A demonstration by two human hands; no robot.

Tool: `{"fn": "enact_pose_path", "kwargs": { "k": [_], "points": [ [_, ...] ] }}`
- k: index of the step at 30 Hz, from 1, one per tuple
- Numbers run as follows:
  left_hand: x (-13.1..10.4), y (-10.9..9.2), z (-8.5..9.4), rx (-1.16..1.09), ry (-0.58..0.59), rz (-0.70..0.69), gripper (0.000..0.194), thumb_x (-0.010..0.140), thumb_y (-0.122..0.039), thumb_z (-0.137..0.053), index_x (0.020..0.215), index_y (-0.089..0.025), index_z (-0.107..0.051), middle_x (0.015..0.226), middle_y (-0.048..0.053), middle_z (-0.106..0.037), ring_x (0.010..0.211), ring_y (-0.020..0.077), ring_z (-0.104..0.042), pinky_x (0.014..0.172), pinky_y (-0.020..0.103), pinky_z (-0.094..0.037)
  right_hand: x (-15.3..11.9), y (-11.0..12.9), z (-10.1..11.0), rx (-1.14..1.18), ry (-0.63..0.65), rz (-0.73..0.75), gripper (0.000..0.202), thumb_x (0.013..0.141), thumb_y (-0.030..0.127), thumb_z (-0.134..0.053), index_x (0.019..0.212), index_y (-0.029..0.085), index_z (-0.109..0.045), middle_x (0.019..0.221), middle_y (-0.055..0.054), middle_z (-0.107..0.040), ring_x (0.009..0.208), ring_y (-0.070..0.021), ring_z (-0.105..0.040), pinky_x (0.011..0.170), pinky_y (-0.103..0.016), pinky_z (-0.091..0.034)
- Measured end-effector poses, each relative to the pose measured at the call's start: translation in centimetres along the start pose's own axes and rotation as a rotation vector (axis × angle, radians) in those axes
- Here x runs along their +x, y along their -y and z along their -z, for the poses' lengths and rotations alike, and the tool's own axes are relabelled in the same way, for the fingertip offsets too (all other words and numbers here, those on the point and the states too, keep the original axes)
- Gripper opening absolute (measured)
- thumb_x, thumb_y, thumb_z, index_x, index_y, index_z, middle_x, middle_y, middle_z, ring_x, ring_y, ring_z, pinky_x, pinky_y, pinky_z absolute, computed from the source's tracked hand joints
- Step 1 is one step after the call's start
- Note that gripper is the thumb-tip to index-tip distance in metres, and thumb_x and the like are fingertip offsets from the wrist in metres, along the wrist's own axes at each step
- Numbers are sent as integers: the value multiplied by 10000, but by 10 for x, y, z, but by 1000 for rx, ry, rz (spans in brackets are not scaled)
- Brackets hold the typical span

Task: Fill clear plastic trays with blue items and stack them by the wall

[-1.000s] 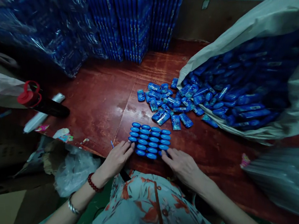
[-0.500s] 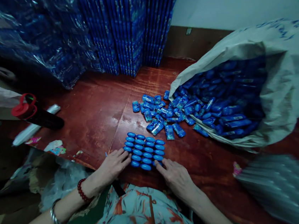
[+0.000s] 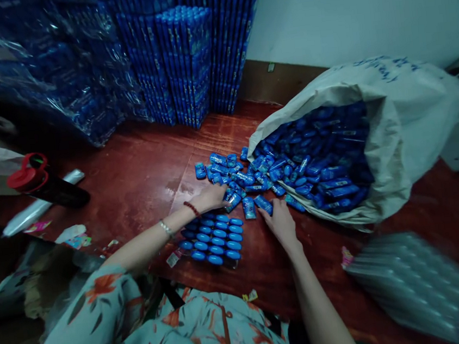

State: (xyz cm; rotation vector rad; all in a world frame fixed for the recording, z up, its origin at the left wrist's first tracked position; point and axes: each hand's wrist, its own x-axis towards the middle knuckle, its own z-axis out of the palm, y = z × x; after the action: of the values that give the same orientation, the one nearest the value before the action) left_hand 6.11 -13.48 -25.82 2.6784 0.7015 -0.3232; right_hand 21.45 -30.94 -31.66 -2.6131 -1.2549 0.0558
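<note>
My left hand (image 3: pixel 215 196) reaches over a block of small blue packs standing on end (image 3: pixel 216 242), into the near side of a loose pile of blue packs (image 3: pixel 243 178). Its fingertips are hidden among the packs, so its grip is unclear. My right hand (image 3: pixel 282 222) is closed around a single blue pack (image 3: pixel 263 204) at the pile's near edge, thumb on one side and fingers on the other. Clear plastic shows along the near edge of the standing block.
A white sack (image 3: pixel 396 160) full of blue packs lies open on the right. Clear moulded plastic trays (image 3: pixel 417 283) are stacked near right. Wrapped blue stacks (image 3: pixel 190 72) stand behind. A red-lidded bottle (image 3: pixel 56 184) and plastic roll (image 3: pixel 33 214) are left on the red-brown table (image 3: pixel 138 165).
Both hands have left the sides of the standing block and moved forward to the loose pile. My right hand has closed on a pack. The view has shifted slightly.
</note>
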Motion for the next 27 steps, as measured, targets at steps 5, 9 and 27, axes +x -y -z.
{"fn": "enact_pose_path", "kwargs": {
  "k": [5, 9, 27],
  "points": [
    [32, -2, -1, -30, 91, -86, 313, 674, -188, -698, 957, -99, -600, 894, 126, -663, 762, 228, -616, 644, 266, -444, -48, -14, -1, -53, -95, 152, 329, 908, 367, -407, 1091, 132, -546, 951, -140, -547, 819, -229, -568, 532, -271, -439],
    [15, 26, 0, -120, 69, -164, 206, 799, -93, -485, 962, -132, -605, 947, 82, -662, 802, 162, -598, 717, 233, -436, -96, -21, 4, 176, -69, 194, 361, 928, 341, -352, 1202, 160, -502, 978, -123, -587, 832, -208, -606, 617, -293, -500],
    [-238, 50, -71, -1056, -386, 467, 391, 772, -432, -598, 1037, -145, -615, 910, 60, -676, 795, 183, -622, 682, 285, -518, -136, 20, 10, 887, 270, 42, 286, 811, 416, -574, 994, 197, -598, 845, -36, -672, 729, -161, -630, 668, -269, -524]
  ]
}}
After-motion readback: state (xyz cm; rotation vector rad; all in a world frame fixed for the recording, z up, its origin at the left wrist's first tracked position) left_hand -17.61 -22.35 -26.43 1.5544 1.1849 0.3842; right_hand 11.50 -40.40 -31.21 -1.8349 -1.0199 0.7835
